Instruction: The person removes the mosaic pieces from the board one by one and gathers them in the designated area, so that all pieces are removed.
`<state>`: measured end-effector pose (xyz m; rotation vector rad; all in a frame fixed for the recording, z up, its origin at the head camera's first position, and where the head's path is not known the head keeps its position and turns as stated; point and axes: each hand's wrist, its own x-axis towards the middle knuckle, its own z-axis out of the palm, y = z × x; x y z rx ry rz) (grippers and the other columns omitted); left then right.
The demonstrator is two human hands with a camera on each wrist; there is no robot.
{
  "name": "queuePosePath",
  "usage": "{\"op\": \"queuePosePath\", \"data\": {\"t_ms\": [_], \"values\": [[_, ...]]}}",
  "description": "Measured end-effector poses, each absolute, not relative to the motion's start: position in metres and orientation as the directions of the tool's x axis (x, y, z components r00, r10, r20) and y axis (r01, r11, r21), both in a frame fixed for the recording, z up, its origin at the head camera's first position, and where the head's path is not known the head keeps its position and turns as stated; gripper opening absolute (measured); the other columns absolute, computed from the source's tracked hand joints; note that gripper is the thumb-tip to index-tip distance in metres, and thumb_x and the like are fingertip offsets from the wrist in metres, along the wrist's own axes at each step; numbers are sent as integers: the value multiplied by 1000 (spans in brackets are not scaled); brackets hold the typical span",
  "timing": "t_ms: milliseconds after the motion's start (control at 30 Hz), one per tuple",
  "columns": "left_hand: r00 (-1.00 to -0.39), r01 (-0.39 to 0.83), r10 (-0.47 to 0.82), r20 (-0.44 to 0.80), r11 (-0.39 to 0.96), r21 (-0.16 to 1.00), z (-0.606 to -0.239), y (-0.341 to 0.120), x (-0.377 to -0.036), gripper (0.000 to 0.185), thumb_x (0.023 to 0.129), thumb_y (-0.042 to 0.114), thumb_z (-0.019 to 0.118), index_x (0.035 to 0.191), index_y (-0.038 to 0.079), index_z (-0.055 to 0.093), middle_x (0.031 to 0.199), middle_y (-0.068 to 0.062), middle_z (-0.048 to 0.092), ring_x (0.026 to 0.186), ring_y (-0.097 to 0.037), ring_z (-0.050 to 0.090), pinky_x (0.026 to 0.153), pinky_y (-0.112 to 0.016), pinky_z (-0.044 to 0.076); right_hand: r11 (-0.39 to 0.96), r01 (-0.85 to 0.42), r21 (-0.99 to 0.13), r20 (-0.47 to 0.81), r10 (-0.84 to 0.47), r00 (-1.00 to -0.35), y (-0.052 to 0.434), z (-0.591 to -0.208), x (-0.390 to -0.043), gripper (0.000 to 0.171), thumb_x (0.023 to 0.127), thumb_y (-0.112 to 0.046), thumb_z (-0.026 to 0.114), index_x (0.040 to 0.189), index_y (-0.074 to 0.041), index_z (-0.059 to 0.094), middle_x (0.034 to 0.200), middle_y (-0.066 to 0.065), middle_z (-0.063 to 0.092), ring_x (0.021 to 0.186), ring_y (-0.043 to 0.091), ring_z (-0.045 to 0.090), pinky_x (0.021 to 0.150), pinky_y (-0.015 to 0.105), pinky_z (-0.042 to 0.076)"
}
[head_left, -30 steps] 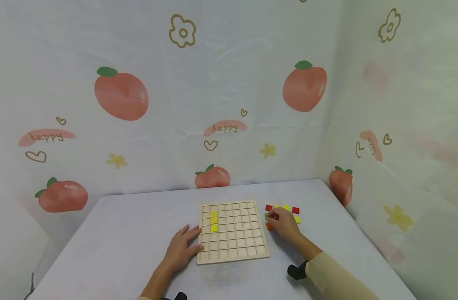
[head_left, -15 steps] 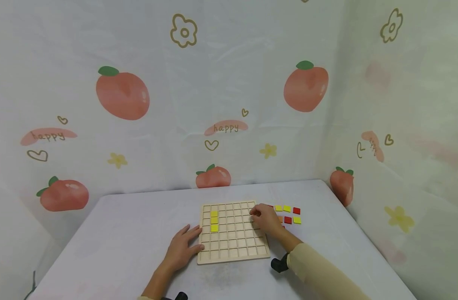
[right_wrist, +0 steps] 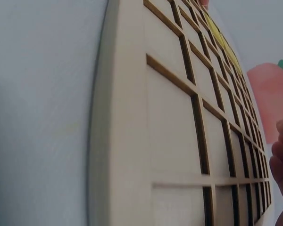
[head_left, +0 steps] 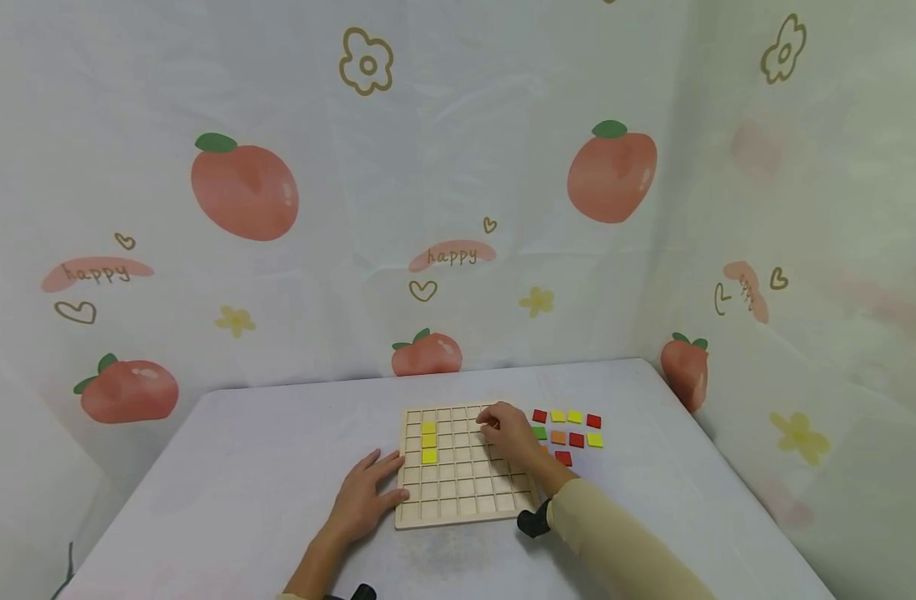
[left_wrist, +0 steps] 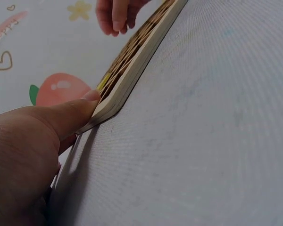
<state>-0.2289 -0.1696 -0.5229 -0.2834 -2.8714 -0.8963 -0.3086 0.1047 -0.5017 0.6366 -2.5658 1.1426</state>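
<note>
1. The head view is bright and evenly lit with soft, diffuse light; colours look pale and slightly washed.
2. Shadows are faint there: only a weak smudge lies on the bench (head_left: 202,467) under the left hand (head_left: 362,498).
3. No hard glare shows; the printed backdrop (head_left: 458,208) bows a little toward the frame edges, a wide-lens effect.
4. In the left wrist view the hand fills the near corner, soft and dark, casting a grey shadow on the bench beside the wooden board (left_wrist: 132,70).
5. The right wrist view is very close: the board's grid (right_wrist: 179,117) is stretched and steeply skewed, the far end blurred.
</note>
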Motion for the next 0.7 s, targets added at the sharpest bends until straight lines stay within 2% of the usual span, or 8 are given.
{"op": "queuePosePath", "data": {"t_ms": [200,367,700], "values": [[-975,215,146,166,805,553,-522,-170,-229,60,69,48,64,122,25,50,128,12,42,125,-24,25,96,-50,20,550,-457,-700,327,-322,-888,92,-509,-313,15,82,-12,57,97,-11,61,89,-5,55,78,7,50,68,22,45],[-976,213,147,162,806,552,-522,-170,-229,61,69,50,63,123,26,50,128,13,42,125,-24,25,96,-50,21,506,-435,-745,268,-371,-889,82,-510,-313,23,82,-13,58,105,-12,57,98,2,56,84,11,53,72,26,46],[-974,221,156,164,806,549,-523,-171,-230,60,70,51,62,123,26,49,128,14,41,125,-23,24,96,-50,21,518,-477,-710,253,-444,-859,68,-506,-315,38,83,-21,59,118,-9,52,115,1,50,98,17,51,79,30,44]]}}
